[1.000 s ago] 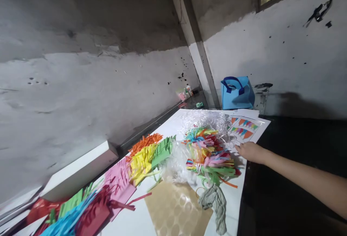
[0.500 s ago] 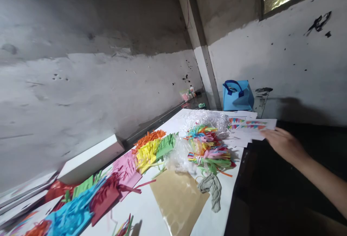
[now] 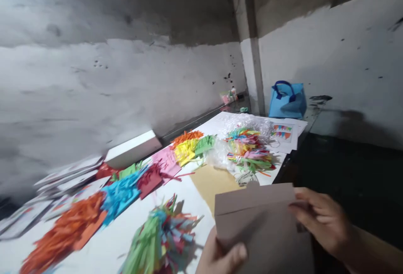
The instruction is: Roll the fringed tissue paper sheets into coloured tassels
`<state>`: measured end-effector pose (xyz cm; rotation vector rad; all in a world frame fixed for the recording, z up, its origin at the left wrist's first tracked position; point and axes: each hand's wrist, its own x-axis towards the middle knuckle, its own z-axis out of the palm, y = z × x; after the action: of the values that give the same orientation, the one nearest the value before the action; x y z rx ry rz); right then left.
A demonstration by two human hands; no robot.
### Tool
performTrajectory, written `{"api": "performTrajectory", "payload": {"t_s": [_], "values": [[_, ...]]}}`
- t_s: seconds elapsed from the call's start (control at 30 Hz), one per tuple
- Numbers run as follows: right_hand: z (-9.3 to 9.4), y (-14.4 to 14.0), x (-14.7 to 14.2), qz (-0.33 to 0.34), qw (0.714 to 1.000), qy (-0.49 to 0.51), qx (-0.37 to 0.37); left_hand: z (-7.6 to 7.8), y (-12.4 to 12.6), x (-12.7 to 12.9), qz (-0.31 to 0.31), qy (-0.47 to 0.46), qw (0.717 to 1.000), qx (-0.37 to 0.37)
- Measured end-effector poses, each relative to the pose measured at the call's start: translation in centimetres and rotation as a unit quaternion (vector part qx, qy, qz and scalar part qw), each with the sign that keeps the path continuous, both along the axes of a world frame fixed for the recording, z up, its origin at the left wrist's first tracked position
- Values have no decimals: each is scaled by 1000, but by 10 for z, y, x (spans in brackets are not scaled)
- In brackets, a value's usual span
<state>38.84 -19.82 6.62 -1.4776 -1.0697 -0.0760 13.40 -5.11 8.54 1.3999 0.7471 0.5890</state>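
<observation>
Both my hands hold a grey-brown sheet of card (image 3: 261, 223) low in front of me. My left hand (image 3: 220, 257) grips its lower left edge with the thumb on top. My right hand (image 3: 317, 217) pinches its right edge. Just left of the card lies a bundle of fringed multicoloured paper (image 3: 160, 240) on the white table (image 3: 110, 244). Behind the card lies a tan sheet (image 3: 210, 181).
Fringed paper lies along the table: orange (image 3: 63, 227), blue (image 3: 122, 190), pink (image 3: 163, 160), yellow (image 3: 185, 150), a mixed heap (image 3: 250, 150) with clear plastic. A printed bunting sheet (image 3: 283, 133) and blue bag (image 3: 288, 99) are far right. A white box (image 3: 132, 150) stands by the wall.
My right hand left the printed sheets at the far end and came back near me. Both hands now hold a grey-brown card that was not seen earlier. The view has swung left and down.
</observation>
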Motion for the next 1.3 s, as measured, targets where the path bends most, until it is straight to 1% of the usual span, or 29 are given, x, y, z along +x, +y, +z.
{"api": "performTrajectory", "payload": {"t_s": [0.03,0.07,0.1,0.13,0.17,0.2,0.23,0.27,0.3,0.37,0.43,0.57,0.6,0.63,0.7,0.73,0.77,0.83,0.87,0.9,0.93,0.97,1.0,1.03,1.07,1.1,1.17,1.23,1.3], "values": [[-1,16,-12,45,999,18,-13,2,1,0,-3,-5,1000,-21],[-2,29,-22,58,998,20,-10,4,4,-1,-3,-6,1000,-27],[-3,40,-29,51,999,1,8,6,8,-2,-5,0,1000,-18],[-4,48,-34,30,998,-37,34,7,12,-5,-11,8,1000,-6],[-5,54,-38,11,994,-93,65,7,15,-9,-22,12,1000,-1],[-5,59,-40,10,984,-155,87,5,17,-13,-36,11,999,-10],[-5,63,-43,33,973,-209,93,3,19,-17,-47,4,998,-31],[-5,67,-45,74,963,-245,84,-1,19,-21,-55,-8,997,-60],[-5,70,-47,117,956,-259,67,-5,18,-24,-60,-24,994,-93],[-6,75,-52,176,954,-241,35,-13,15,-28,-60,-54,985,-153],[-9,78,-55,205,961,-185,18,-19,13,-30,-65,-65,978,-189],[-11,77,-57,266,963,-44,-29,-19,12,-25,-98,-49,974,-200],[-11,75,-57,263,964,-21,-31,-18,12,-22,-100,-43,974,-197],[-10,72,-56,244,970,-7,-22,-17,13,-18,-97,-37,975,-195],[-11,64,-48,165,986,-1,22,-17,15,-11,-73,-24,977,-198],[-15,59,-40,117,992,1,45,-19,16,-8,-57,-18,977,-203],[-21,52,-30,77,996,1,52,-20,18,-6,-40,-14,977,-209],[-43,34,-2,31,999,-28,4,-25,21,-3,-13,-12,974,-227],[-57,24,14,28,996,-65,-59,-27,23,-3,-4,-14,972,-236],[-72,15,28,28,983,-138,-116,-28,24,-2,3,-17,969,-245],[-85,6,39,19,966,-227,-126,-29,25,-2,7,-20,967,-253],[-95,-2,47,-1,961,-245,-125,-29,26,-1,9,-24,965,-260],[-100,-7,48,-17,957,-263,-124,-29,26,0,9,-26,964,-265],[-101,-10,45,-25,955,-270,-119,-28,26,2,7,-27,963,-268],[-96,-10,36,-24,956,-271,-112,-26,26,4,4,-27,962,-271],[-88,-8,24,3,959,-260,-112,-25,25,6,-3,-25,961,-275],[-65,5,-3,61,969,-233,-49,-23,23,11,-25,-23,958,-283],[-44,23,-25,87,970,-225,-20,-23,20,14,-53,-29,955,-290],[-34,39,-36,107,973,-204,-9,-23,17,15,-77,-49,951,-297]]}}
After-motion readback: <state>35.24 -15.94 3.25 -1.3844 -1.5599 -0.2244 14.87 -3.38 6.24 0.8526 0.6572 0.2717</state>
